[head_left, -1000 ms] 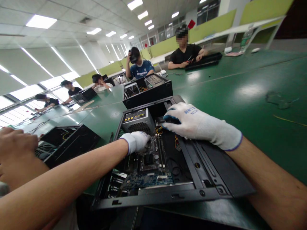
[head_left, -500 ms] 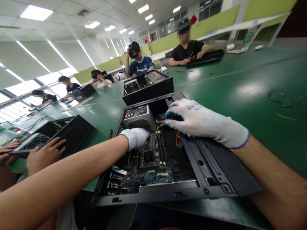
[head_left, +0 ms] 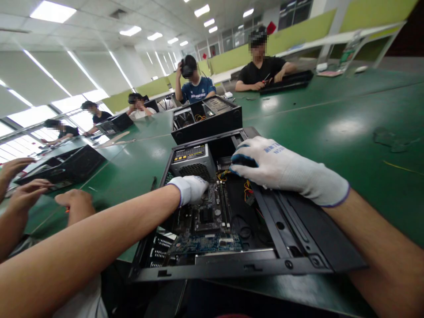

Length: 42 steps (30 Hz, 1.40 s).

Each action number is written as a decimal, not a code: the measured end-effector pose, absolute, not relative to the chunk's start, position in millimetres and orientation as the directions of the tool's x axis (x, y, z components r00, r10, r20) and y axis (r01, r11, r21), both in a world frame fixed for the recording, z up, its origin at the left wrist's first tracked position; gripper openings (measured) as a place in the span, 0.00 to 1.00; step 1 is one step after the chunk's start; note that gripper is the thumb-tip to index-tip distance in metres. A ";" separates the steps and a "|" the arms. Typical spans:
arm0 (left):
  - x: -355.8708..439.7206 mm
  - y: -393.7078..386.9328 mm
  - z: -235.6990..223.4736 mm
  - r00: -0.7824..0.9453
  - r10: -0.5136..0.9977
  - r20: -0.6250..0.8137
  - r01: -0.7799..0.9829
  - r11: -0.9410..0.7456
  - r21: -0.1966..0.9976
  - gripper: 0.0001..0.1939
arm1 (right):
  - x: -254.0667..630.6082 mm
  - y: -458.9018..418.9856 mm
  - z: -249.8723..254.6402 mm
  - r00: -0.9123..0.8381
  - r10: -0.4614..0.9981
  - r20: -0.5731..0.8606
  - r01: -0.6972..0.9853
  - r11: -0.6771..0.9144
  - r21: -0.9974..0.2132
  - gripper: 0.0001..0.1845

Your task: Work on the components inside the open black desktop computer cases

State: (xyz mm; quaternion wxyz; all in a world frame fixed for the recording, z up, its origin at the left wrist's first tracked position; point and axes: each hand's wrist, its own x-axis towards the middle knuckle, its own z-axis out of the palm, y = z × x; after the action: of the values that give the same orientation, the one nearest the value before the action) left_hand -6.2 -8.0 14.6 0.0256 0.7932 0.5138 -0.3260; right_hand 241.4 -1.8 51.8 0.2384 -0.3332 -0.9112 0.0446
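An uncovered black computer case (head_left: pixel 232 266) lies in front of me with its inside facing up. My left hand (head_left: pixel 192 189), in a white glove, reaches into it over the motherboard (head_left: pixel 207 215), close to the grey power supply (head_left: pixel 194 168). Its fingertips are hidden behind the back of the hand. My right hand (head_left: pixel 261 161), in a white glove with a blue palm, grips the right side frame of the case, fingers curled over the inner edge and thumb apart from them. Yellow and black cables (head_left: pixel 224 176) run beside its fingertips. A blue circuit board (head_left: pixel 208 243) sits at the near end.
Another open case (head_left: pixel 208 119) stands just beyond mine on the green table (head_left: pixel 347 128). At left, a co-worker's hands (head_left: pixel 33 194) are near a third case (head_left: pixel 76 165). Several people sit farther back. A yellow wire (head_left: pixel 402 167) lies at right.
My two hands stay in nearly the same place on the case. At left, the co-worker's hands have come off the third case, which now lies farther away.
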 end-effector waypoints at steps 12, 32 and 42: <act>-8.8 -6.3 13.4 0.253 0.800 -0.544 0.836 -0.464 -0.293 0.21 | 240.3 -4.3 53.6 -0.660 0.635 0.401 0.594 0.769 -0.239 0.20; -13.4 -2.0 23.8 0.226 0.859 -0.459 0.890 -0.373 -0.262 0.23 | 241.7 -1.7 52.0 -0.666 0.636 0.391 0.594 0.768 -0.240 0.21; -8.1 -4.3 15.4 0.269 0.814 -0.515 0.864 -0.440 -0.245 0.26 | 241.1 -3.2 53.3 -0.670 0.624 0.403 0.583 0.778 -0.235 0.20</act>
State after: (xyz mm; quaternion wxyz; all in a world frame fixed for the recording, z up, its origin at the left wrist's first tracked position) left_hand -8.1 -4.3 15.4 0.0420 0.7954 0.5274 -0.2956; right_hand 241.1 -3.2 53.3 0.2363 -0.3304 -0.9128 0.0433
